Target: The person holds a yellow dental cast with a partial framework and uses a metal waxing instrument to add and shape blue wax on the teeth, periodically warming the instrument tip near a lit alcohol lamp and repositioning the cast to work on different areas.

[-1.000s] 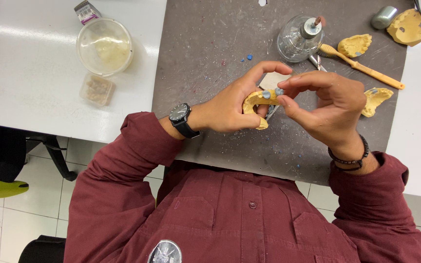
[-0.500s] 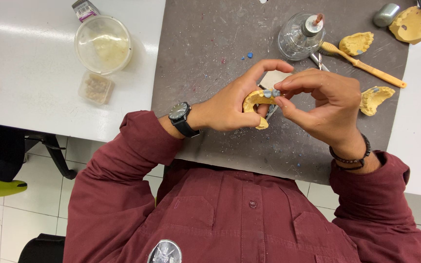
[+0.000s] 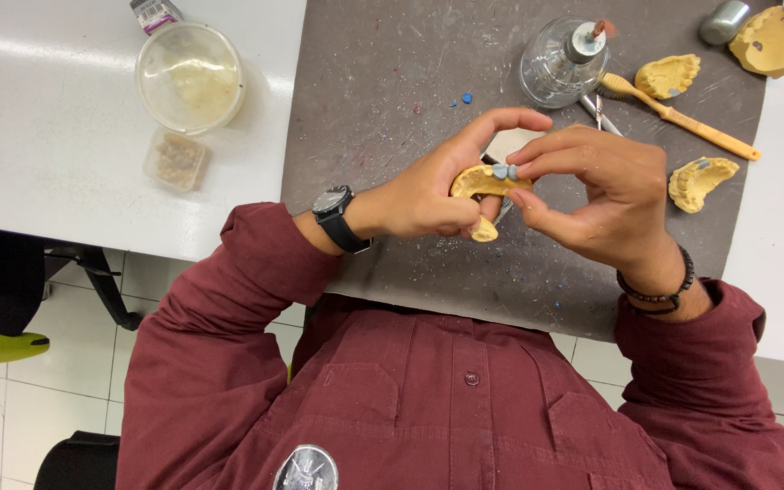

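Both hands pinch one yellow dental cast: left hand clamps its arch, right hand presses blue wax teeth, which too much pressure could dislodge.

A single camera, worn on the head, looks straight down. It sits close above the surface, whose near edge crosses mid-frame, with chest and floor below.

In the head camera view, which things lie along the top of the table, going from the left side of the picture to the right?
Round plastic bowl → small clear box → blue crumbs → glass burner → orange-handled brush → grey metal piece → flat yellow cast.
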